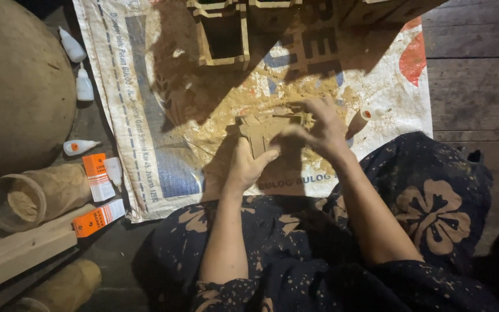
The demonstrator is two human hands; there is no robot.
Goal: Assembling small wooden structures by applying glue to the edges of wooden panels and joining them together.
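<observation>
Small wooden piece (pixel 264 132): largely covered by the left hand (pixel 246 164) and right hand (pixel 319 130); its shape cannot be told, nor how firm either grip is. Wooden frame (pixel 222 34): upper part cut off by the top edge, interior in deep shadow. Large round form (pixel 18 81): cropped at left. Plank (pixel 18 251): runs out at left. Jar (pixel 64 286): cropped at bottom. Woven sack (pixel 145 115): far part under shadow.

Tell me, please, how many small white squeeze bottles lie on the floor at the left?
4: top bottle, second bottle just below it, orange-labelled bottle lying sideways, fourth bottle beside the orange box. Others may be hidden.
</observation>
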